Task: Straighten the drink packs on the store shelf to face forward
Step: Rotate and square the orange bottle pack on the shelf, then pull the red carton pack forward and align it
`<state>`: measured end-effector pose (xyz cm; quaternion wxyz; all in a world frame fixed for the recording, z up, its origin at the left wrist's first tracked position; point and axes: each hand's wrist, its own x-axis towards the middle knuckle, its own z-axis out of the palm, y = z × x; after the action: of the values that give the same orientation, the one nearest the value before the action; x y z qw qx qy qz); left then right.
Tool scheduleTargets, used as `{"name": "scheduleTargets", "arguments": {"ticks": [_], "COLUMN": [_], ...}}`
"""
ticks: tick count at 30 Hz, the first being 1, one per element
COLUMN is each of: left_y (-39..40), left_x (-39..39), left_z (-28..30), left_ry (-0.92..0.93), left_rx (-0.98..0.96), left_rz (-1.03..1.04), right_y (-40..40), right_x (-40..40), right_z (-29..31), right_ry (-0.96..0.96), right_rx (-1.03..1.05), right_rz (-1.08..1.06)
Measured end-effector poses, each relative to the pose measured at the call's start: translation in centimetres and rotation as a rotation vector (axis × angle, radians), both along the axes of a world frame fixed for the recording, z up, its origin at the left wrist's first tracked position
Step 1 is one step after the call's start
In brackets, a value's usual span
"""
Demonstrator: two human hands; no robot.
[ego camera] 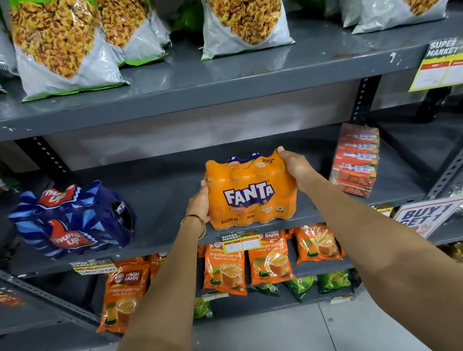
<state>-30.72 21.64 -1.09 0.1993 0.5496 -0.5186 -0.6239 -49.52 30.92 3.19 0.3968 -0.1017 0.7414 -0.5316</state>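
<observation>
An orange Fanta pack (251,191) stands at the front edge of the grey middle shelf (167,236), its label facing me. My left hand (200,203) presses its left side and my right hand (297,166) grips its upper right corner. A blue Thums Up pack (73,221) sits to the left on the same shelf, tilted and turned slightly to the left. A red pack (354,159) leans at an angle on the right of the shelf.
Large snack bags (59,41) line the upper shelf. Orange tea pouches (267,259) fill the shelf below, with green packets beneath them. Perforated uprights (362,102) frame the bay. Price tags (240,242) hang on the shelf edges. A "Buy 1 Get 1" sign (424,217) hangs low right.
</observation>
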Motion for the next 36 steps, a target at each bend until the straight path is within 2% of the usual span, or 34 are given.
{"name": "scheduleTargets", "arguments": {"ticks": [11, 13, 15, 18, 21, 24, 30, 36], "left_y": [-0.7, 0.4, 1.0, 1.6, 2.3, 4.1, 7.9, 10.3], "left_x": [-0.6, -0.6, -0.8, -1.4, -3.4, -6.2, -13.9, -22.6], "left_z": [-0.7, 0.7, 1.8, 3.5, 4.6, 5.3, 4.9, 3.6], "left_ry": [-0.067, -0.128, -0.202, -0.222, -0.266, -0.267, -0.182, -0.338], "left_rx": [-0.055, -0.183, -0.392, -0.647, -0.829, -0.919, -0.899, -0.841], "left_rz": [0.05, 0.066, 0.134, 0.18, 0.048, -0.075, -0.305, -0.426], "right_y": [0.0, 0.3, 0.8, 2.0, 3.8, 6.3, 11.1, 12.9], "right_x": [0.2, 0.1, 0.0, -0.5, -1.1, -2.6, -8.0, -15.9], "right_z": [0.1, 0.2, 0.2, 0.5, 1.0, 1.4, 1.1, -1.2], "right_ry": [0.059, 0.089, 0.137, 0.253, 0.343, 0.403, 0.395, 0.21], "right_rx": [-0.013, -0.01, -0.04, -0.094, -0.103, -0.092, -0.021, 0.083], "right_rz": [-0.015, -0.04, -0.081, -0.146, -0.2, -0.269, -0.404, -0.324]}}
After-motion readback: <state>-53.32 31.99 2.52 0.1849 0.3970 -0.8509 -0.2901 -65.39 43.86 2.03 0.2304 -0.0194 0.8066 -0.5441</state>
